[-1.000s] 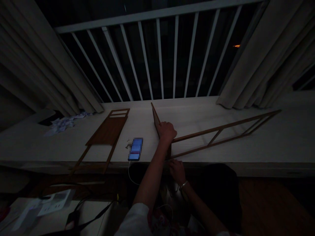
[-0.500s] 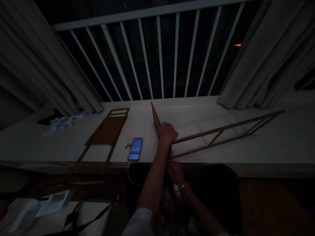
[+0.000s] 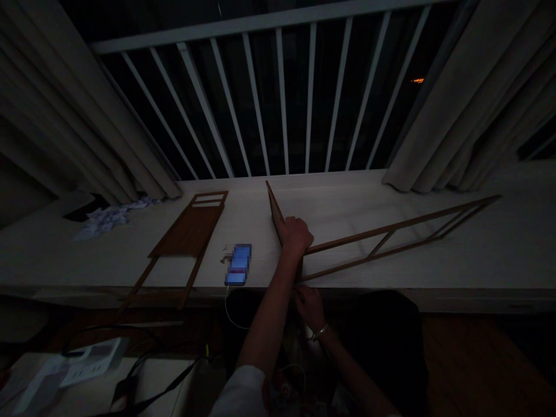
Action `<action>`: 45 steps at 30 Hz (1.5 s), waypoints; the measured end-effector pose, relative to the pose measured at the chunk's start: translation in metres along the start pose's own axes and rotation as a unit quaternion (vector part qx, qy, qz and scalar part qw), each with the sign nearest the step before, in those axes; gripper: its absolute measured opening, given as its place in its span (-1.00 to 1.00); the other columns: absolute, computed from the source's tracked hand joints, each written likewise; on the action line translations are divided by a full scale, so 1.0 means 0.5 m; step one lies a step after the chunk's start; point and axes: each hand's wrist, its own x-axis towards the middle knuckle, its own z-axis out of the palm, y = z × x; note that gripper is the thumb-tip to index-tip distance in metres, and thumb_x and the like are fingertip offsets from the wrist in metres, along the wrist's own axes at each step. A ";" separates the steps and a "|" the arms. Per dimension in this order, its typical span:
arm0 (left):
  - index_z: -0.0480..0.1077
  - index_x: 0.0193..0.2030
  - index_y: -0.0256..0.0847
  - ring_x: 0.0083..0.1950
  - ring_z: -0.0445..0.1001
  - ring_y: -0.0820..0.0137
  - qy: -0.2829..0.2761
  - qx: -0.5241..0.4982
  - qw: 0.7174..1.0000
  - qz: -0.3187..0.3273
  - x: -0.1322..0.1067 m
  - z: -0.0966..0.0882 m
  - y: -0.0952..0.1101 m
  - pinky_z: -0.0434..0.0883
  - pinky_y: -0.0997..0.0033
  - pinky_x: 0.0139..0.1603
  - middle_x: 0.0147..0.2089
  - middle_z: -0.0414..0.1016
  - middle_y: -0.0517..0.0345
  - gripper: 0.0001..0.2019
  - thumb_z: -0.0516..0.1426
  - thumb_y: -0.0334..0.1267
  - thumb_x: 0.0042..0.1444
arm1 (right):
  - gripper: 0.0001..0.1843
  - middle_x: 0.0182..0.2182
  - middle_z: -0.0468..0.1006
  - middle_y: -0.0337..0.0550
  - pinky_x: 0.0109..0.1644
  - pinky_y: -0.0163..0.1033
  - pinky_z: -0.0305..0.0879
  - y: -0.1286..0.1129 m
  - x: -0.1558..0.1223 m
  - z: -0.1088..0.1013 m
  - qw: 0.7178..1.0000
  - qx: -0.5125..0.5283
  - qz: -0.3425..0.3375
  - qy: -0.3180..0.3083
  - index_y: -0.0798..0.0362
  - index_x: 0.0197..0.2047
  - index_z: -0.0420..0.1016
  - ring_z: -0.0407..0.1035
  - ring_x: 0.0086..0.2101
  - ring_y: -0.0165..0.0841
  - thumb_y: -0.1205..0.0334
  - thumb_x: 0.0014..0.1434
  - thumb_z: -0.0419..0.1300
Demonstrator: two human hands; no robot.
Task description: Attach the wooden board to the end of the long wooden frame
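Observation:
A brown wooden frame [image 3: 391, 231] with two long rails and crossbars lies on the pale ledge, its flat panel [image 3: 275, 209] tilted up at the left end. My left hand [image 3: 296, 236] is closed over the joint where panel and rails meet. Below it, at the ledge's front edge, my right hand [image 3: 310, 306] has its fingers bent together against the frame's near corner. What those fingers pinch is hidden in the dark. A lit phone [image 3: 238, 264] lies left of my hands, its cable hanging down, with small dark pieces [image 3: 226, 258] beside it.
A similar wooden folding piece [image 3: 189, 231] lies on the ledge [image 3: 347, 208] at left, its legs past the edge. Crumpled papers [image 3: 106, 222] lie by the left curtain [image 3: 87, 116]. White railings [image 3: 282, 104] stand behind. A power strip [image 3: 95, 362] and cables are at lower left.
Hardly anything differs. Both hands keep their places on the wooden frame, and the left forearm has shifted slightly to the left.

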 end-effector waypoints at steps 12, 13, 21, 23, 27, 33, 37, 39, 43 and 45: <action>0.33 -0.18 -0.34 0.00 0.23 0.19 0.006 -0.003 1.000 -0.004 -0.001 -0.002 -0.001 0.02 0.09 0.05 -0.09 0.35 -0.13 -0.72 -0.03 -0.28 -0.01 | -0.73 -0.40 0.52 -0.15 -0.45 -0.30 0.24 0.001 -0.005 0.035 0.947 0.253 0.194 0.043 0.05 -0.20 0.34 0.40 -0.49 -0.34 0.10 0.09 -0.01; 0.33 -0.19 -0.34 0.00 0.23 0.19 0.007 -0.003 1.000 -0.005 -0.001 -0.001 -0.001 0.02 0.09 0.04 -0.09 0.35 -0.13 -0.72 -0.03 -0.28 -0.02 | -0.72 -0.41 0.52 -0.16 -0.49 -0.31 0.23 0.000 -0.006 0.039 0.935 0.284 0.207 0.044 0.05 -0.21 0.33 0.38 -0.55 -0.37 0.08 0.08 -0.01; 0.34 -0.21 -0.33 -0.04 0.26 0.21 0.018 -0.004 1.000 -0.002 0.003 0.007 -0.005 0.06 0.13 0.02 -0.13 0.37 -0.10 -0.73 -0.03 -0.26 -0.03 | -0.76 -0.40 0.49 -0.16 -0.54 -0.34 0.22 -0.018 -0.003 0.057 0.903 0.362 0.228 0.051 0.04 -0.28 0.26 0.33 -0.61 -0.43 0.06 0.06 -0.01; 0.34 -0.21 -0.33 -0.03 0.26 0.20 0.016 -0.005 1.000 -0.002 0.003 0.008 -0.005 0.06 0.12 0.01 -0.13 0.37 -0.11 -0.72 -0.02 -0.25 -0.04 | -0.77 -0.42 0.49 -0.18 -0.54 -0.35 0.20 -0.019 -0.005 0.057 0.907 0.350 0.228 0.056 0.04 -0.27 0.24 0.31 -0.61 -0.44 0.07 0.07 -0.02; 0.33 -0.19 -0.33 -0.02 0.25 0.20 0.013 -0.007 1.000 -0.002 0.002 0.008 -0.004 0.05 0.12 0.01 -0.12 0.36 -0.12 -0.72 -0.03 -0.26 -0.03 | -0.76 -0.46 0.47 -0.21 -0.52 -0.36 0.19 -0.012 -0.011 0.054 0.922 0.314 0.221 0.061 0.04 -0.24 0.24 0.31 -0.58 -0.43 0.08 0.09 -0.03; 0.34 -0.17 -0.34 0.00 0.25 0.18 0.012 -0.011 1.000 -0.002 0.001 0.005 -0.003 0.04 0.09 0.03 -0.10 0.36 -0.14 -0.71 -0.02 -0.27 -0.03 | -0.74 -0.47 0.48 -0.21 -0.54 -0.36 0.17 0.000 -0.013 0.052 0.929 0.286 0.223 0.069 0.03 -0.29 0.27 0.31 -0.60 -0.43 0.02 0.07 0.00; 0.35 -0.18 -0.33 -0.02 0.27 0.20 0.011 -0.010 1.000 -0.002 0.003 0.005 -0.004 0.04 0.10 0.04 -0.12 0.37 -0.12 -0.72 -0.01 -0.27 -0.03 | -0.68 -0.48 0.49 -0.21 -0.59 -0.37 0.16 -0.005 -0.011 0.050 0.915 0.316 0.240 0.075 0.04 -0.33 0.30 0.30 -0.63 -0.44 -0.05 0.03 0.03; 0.35 -0.18 -0.32 -0.02 0.27 0.21 0.012 -0.009 1.000 -0.001 0.003 0.006 -0.004 0.04 0.11 0.04 -0.11 0.38 -0.11 -0.72 -0.01 -0.27 -0.03 | -0.65 -0.51 0.49 -0.20 -0.61 -0.37 0.16 -0.009 -0.013 0.048 0.910 0.322 0.248 0.083 0.04 -0.35 0.33 0.30 -0.63 -0.43 -0.09 0.00 0.04; 0.35 -0.19 -0.32 -0.03 0.28 0.20 0.009 -0.010 1.000 -0.003 0.004 0.006 -0.003 0.07 0.12 0.01 -0.13 0.38 -0.11 -0.72 -0.01 -0.27 -0.03 | -0.60 -0.61 0.47 -0.19 -0.61 -0.36 0.15 -0.007 -0.020 0.050 0.905 0.320 0.267 0.085 0.05 -0.45 0.38 0.32 -0.61 -0.39 -0.15 -0.05 0.07; 0.34 -0.18 -0.33 -0.03 0.27 0.19 0.007 -0.011 1.000 -0.004 0.003 0.004 -0.003 0.06 0.11 0.01 -0.12 0.38 -0.13 -0.72 -0.02 -0.27 -0.03 | -0.57 -0.65 0.45 -0.19 -0.63 -0.36 0.13 -0.003 -0.022 0.057 0.894 0.335 0.286 0.075 0.07 -0.47 0.39 0.30 -0.64 -0.39 -0.18 -0.08 0.08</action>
